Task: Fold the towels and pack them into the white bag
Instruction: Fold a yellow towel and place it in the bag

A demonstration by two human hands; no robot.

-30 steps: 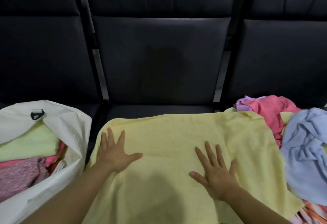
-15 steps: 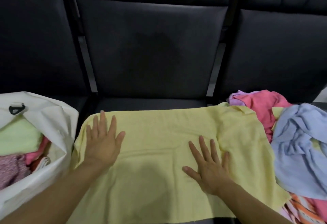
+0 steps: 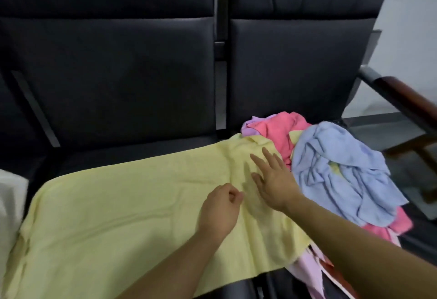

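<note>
A: We see the yellow towel (image 3: 132, 206) spread flat across the black seat (image 3: 113, 147), reaching from the seat's left edge to its right edge, where its far right corner rides up onto the pile of loose towels (image 3: 331, 171).

B: We note that the near edge of the towel overhangs the front edge of the seat.

A: The right hand (image 3: 274, 180) lies over the towel's right end with its fingers straight and spread, pointing toward the far right corner. It grips nothing.

B: The left hand (image 3: 220, 213) sits just beside it, toward the middle of the towel, fingers curled in with the thumb against them. We cannot tell whether a fold of cloth is pinched there.

A: In the pile we distinguish a blue towel (image 3: 340, 175) on top, a pink towel (image 3: 283, 130) behind it and a lilac one (image 3: 250, 126) at the back, all on the neighbouring seat to the right.

B: Of the white bag (image 3: 9, 206) we see only a strip at the left border, touching the towel's left end. A wooden armrest (image 3: 406, 95) stands at the far right.
</note>
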